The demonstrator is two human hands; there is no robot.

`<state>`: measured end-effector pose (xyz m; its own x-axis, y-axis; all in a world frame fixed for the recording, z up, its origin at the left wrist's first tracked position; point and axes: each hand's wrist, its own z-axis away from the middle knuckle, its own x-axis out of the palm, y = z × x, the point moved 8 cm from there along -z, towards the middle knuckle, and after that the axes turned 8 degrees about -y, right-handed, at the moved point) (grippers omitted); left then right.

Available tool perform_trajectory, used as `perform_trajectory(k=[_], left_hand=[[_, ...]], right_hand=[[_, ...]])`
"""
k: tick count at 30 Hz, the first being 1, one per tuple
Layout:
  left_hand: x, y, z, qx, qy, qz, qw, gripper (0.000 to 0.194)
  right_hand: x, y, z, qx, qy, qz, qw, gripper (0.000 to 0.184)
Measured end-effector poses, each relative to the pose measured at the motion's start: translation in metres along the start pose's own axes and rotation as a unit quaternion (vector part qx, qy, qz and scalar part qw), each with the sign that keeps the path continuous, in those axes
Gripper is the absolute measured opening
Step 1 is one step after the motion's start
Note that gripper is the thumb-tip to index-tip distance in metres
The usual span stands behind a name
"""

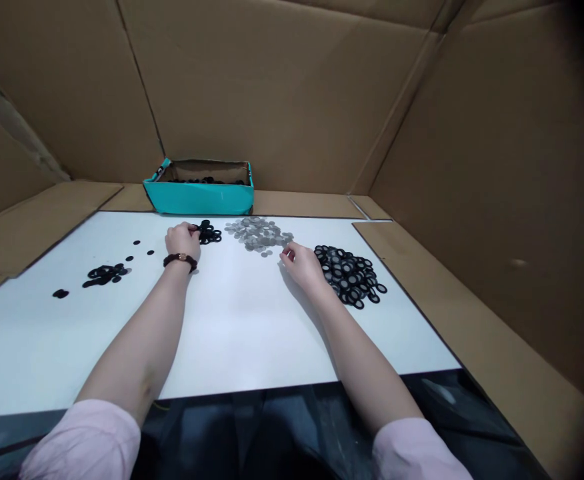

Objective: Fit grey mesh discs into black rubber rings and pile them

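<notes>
My left hand (183, 241), with a dark bracelet at its wrist, is at the left edge of a small heap of black rings (211, 233). Its fingers are closed at the rings, and what they pinch is too small to make out. Between the hands, towards the back, lies a loose spread of thin grey translucent discs (258, 233). At the right front of that spread, my right hand (302, 265) has thumb and fingertips drawn together; anything between them is hidden. Just right of this hand is a large pile of black rings with grey centres (349, 275).
A turquoise box (202, 199) holding dark pieces stands behind the white board (242, 333). On the left lie a cluster of black pieces (105, 274), a smaller stack (61, 293) and several single black discs (151, 253). Cardboard walls (272, 93) enclose the back and sides.
</notes>
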<state>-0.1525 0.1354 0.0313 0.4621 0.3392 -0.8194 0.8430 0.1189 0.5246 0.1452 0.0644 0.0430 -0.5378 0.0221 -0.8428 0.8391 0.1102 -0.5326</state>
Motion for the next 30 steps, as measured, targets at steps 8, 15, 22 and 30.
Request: perform_trajectory(k=[8, 15, 22, 30], left_hand=[[-0.009, 0.023, 0.01, 0.106, 0.115, 0.083, 0.984, 0.02], [-0.006, 0.04, 0.018, 0.101, 0.107, 0.068, 0.987, 0.03], [0.033, 0.12, 0.073, 0.202, -0.065, 0.231, 0.95, 0.021], [0.051, 0.133, 0.079, 0.233, -0.098, 0.098, 0.963, 0.027]], right_hand=[[-0.003, 0.009, -0.006, -0.009, 0.047, -0.056, 0.997, 0.013], [-0.002, 0.008, -0.005, -0.015, 0.05, -0.076, 0.996, 0.012], [0.025, 0.009, -0.015, -0.013, 0.004, -0.351, 0.936, 0.02], [0.024, 0.017, -0.019, 0.025, 0.029, -0.408, 0.912, 0.014]])
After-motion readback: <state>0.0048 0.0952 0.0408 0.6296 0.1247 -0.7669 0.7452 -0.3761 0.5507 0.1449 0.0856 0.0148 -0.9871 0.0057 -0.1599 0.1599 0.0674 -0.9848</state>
